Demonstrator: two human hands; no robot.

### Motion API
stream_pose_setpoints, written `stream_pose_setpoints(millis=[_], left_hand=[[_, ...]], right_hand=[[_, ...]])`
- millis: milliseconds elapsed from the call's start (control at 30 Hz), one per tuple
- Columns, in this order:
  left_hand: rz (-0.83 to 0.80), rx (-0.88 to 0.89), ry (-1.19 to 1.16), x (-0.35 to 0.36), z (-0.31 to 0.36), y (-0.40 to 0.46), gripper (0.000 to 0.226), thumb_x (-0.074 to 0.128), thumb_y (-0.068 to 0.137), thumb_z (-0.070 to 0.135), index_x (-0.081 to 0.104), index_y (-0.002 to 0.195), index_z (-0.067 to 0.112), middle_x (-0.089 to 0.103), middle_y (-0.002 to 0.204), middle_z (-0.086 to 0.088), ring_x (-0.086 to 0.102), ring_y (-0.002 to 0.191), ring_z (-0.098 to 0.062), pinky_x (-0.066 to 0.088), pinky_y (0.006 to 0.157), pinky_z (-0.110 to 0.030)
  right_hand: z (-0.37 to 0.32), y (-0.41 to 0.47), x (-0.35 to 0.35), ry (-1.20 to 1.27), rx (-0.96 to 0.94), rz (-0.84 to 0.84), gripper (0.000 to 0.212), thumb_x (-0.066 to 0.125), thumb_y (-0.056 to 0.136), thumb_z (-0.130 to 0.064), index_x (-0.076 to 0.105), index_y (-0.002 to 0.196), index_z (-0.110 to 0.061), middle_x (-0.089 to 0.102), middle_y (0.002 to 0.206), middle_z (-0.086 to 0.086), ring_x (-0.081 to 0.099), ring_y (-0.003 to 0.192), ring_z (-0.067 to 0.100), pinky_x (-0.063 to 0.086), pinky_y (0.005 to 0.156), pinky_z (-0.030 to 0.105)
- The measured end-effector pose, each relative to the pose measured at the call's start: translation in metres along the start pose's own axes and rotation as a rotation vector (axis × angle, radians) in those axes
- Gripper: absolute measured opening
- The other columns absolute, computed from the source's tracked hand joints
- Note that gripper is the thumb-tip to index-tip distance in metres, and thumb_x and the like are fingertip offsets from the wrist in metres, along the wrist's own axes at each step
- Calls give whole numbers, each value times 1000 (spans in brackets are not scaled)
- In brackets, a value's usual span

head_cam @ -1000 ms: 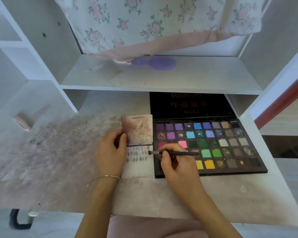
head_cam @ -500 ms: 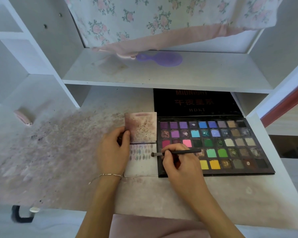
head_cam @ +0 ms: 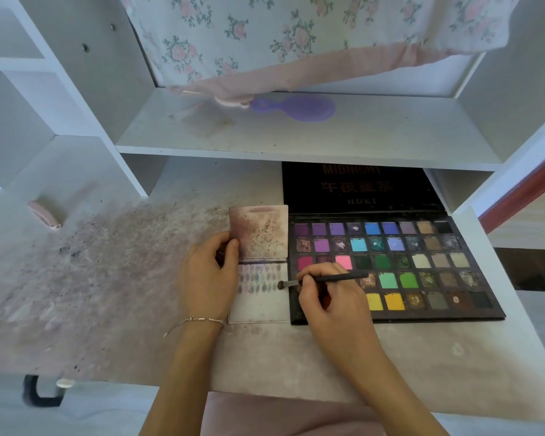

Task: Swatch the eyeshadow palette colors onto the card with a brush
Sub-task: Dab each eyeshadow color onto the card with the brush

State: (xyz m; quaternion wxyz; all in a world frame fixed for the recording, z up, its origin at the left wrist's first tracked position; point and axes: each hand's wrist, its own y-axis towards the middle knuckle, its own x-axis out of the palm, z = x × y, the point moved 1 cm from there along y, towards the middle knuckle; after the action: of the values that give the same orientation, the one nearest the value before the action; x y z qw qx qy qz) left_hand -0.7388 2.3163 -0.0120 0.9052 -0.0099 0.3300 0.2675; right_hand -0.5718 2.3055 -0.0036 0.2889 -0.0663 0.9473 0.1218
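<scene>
Now right hand (head_cam: 331,300) pinches brush (head_cam: 324,280); left (head_cam: 206,275) grips card (head_cam: 260,305) beside "HDKT" palette (head_cam: 422,262).

**Stained bench, shelf above**

The powder-smudged white bench (head_cam: 139,294) carries the open palette (head_cam: 422,278). The card (head_cam: 258,306) touches the palette's left edge; a pink object (head_cam: 43,214) lies far left of it. The shelf (head_cam: 390,136) above the palette holds a purple brush (head_cam: 296,108).

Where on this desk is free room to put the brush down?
Free: the stained desk left of the left hand, and the front strip below the palette. Crowded: around the card, where the right hand holds the brush.
</scene>
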Motion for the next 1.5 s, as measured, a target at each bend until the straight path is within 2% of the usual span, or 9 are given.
stream_pose_setpoints(millis=[167,300,433,800,967,1133,1233,1367,1500], left_hand=[[3,-1,-6,0,-1,0,19,51,88,22,66,100,19,66,85,1,57,83,-21,47,73,-38],[3,-8,-4,0,-1,1,20,51,88,22,66,101,19,66,86,1,58,84,-21,47,75,-38],[-5,-10,-3,0,-1,0,20,51,89,22,65,102,19,67,87,0,58,85,-21,48,76,-40],[-6,-5,10,0,-1,0,20,50,89,23,65,102,21,66,88,3,57,85,-19,48,76,-37],[4,-5,24,0,0,0,20,50,89,23,65,102,20,63,85,6,57,85,-19,46,73,-34],[-3,-8,12,-1,1,0,20,50,89,23,65,103,20,64,86,4,57,85,-19,48,75,-36],[-2,-10,-4,-1,1,-1,20,50,90,22,65,102,20,66,86,2,57,82,-17,46,73,-33],[-2,0,-2,-2,2,-1,19,50,90,21,66,101,18,65,85,2,57,82,-19,48,74,-35],[-1,2,5,-2,2,-1,20,50,90,21,66,101,18,65,83,3,57,77,-16,44,69,-28]], right_hand=[[1,-1,0,25,-4,0,8,46,83,-23,51,80,-30,53,78,-12,53,77,10,46,65,27],[0,-1,0,2,-20,2,14,50,86,-18,49,82,-31,50,79,-18,53,79,9,46,66,26],[1,-2,-1,5,-2,-4,16,53,86,-14,51,81,-30,54,80,-12,53,78,10,48,67,32],[0,0,-1,22,-26,32,15,43,81,-27,58,84,-24,50,79,-19,54,80,7,48,68,27],[1,-1,-7,236,-58,167,14,41,86,-32,52,88,-40,56,82,-16,55,76,8,45,62,15],[-2,-6,-15,447,-47,256,16,46,86,-23,60,88,-32,61,80,-12,57,70,5,44,64,12],[-2,-16,-27,583,-19,249,15,50,84,-19,65,82,-23,60,66,-15,52,56,1,41,52,10],[7,-26,-43,634,97,127,21,50,86,-14,67,78,-24,51,49,-3,41,46,11,33,41,15],[15,-28,-46,600,181,96,38,43,90,5,68,73,-18,55,56,19,45,44,7,36,40,15]])
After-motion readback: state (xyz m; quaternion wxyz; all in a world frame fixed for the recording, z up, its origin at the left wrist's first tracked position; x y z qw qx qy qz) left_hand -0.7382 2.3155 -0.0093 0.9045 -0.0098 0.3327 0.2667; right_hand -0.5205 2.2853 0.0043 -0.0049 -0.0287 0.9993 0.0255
